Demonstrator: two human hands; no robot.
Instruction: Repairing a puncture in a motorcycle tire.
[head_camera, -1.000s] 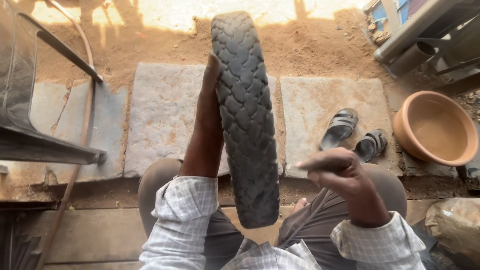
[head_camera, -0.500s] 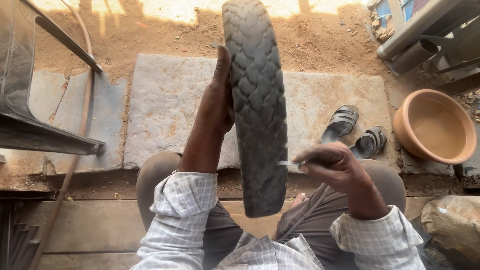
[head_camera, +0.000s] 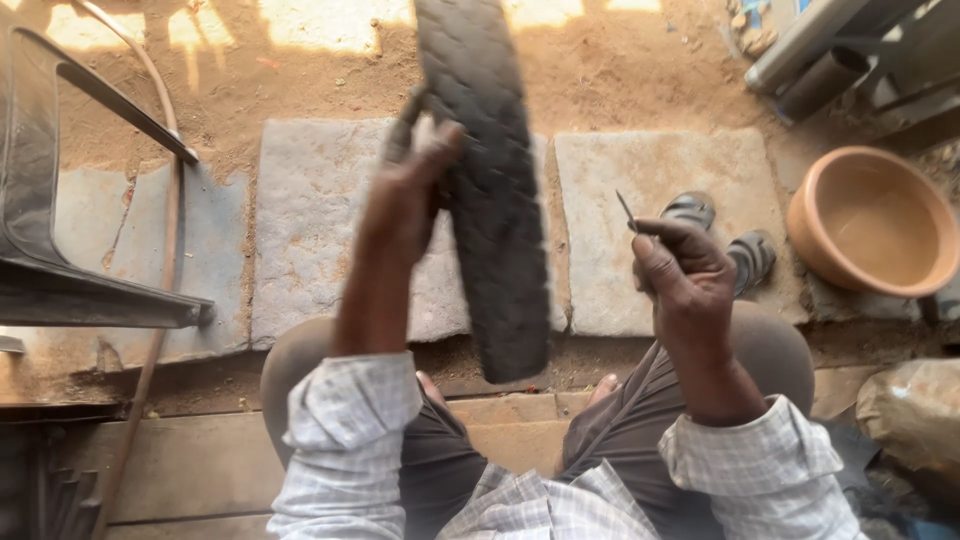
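A black rubber tyre (head_camera: 492, 190) with a knobbly tread stands upright between my knees, its top cut off by the frame's upper edge. My left hand (head_camera: 412, 185) grips its left side near the top, fingers wrapped onto the tread. My right hand (head_camera: 682, 270) is off to the right of the tyre, apart from it, pinching a thin pointed metal tool (head_camera: 627, 210) that sticks up from my fingers. Both arms wear checked shirt sleeves.
Grey stone slabs (head_camera: 320, 230) lie on sandy ground. A pair of dark sandals (head_camera: 722, 235) sits right of my hand. A terracotta bowl (head_camera: 872, 222) stands at right. A dark metal frame (head_camera: 80, 200) is at left, wooden planks below.
My right hand has pulled away from the tyre's tread to the right, the thin tool now pointing up. The tyre and my left hand have shifted upward in view.
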